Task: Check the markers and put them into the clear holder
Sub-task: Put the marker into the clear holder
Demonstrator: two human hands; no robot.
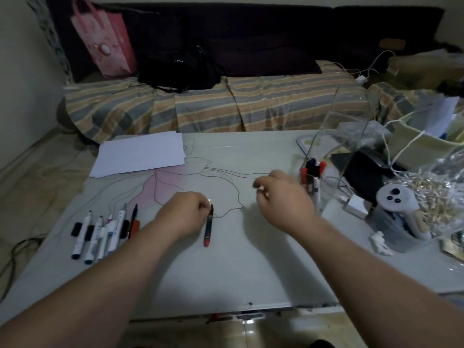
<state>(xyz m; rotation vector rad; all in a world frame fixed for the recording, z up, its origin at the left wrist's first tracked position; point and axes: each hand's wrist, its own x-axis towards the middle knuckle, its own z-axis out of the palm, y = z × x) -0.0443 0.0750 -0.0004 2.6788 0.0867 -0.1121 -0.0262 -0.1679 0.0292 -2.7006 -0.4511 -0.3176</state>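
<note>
My left hand [184,214] is closed around a dark marker with a red end [208,229], whose body slants down onto the table [226,272]. My right hand [281,199] hovers blurred at mid-table with its fingers curled; nothing clear shows in it. Just to its right stands the clear holder [334,156], tall and transparent, with several capped markers [312,172] inside. A row of several uncapped markers and loose caps [100,232] lies at the table's left.
White paper sheets [140,154] lie at the back left of the table. A white controller [399,204], a black object, crinkled plastic bags and cables crowd the right side. A striped sofa with bags runs behind the table.
</note>
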